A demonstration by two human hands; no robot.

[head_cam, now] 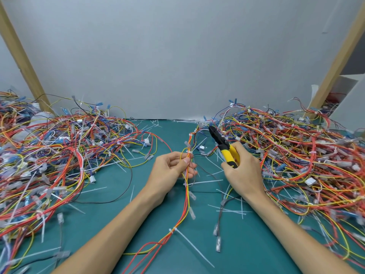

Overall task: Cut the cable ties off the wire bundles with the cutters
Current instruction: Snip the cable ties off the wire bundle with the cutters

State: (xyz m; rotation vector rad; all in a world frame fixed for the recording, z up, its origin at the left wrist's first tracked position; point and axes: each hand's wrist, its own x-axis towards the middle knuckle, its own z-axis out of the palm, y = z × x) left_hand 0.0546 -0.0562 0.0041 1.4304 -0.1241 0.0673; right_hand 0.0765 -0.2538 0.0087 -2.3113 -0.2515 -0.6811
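Hands: two are counted, both bare and raised just above the desk (pixel 158 224).
Left hand (pixel 173 167): a thin wire bundle (pixel 186 186) of red, orange and yellow strands is pinched between its thumb and curled fingers.
Right hand (pixel 241 171): the yellow handles of one pair of cutters (pixel 223 143) are gripped; the black head is pointed away and towards the left hand, apart from the bundle.
Ties on the bundle: two white ones are counted, a first tie (pixel 189 153) just beyond the left thumb and a second tie (pixel 172 230) below the left wrist.
Heaps: two are counted, a left heap (pixel 49 155) outside the left hand and a right heap (pixel 296 155) outside the right hand.
Loose ties (pixel 231 211): many are scattered between and below the hands.
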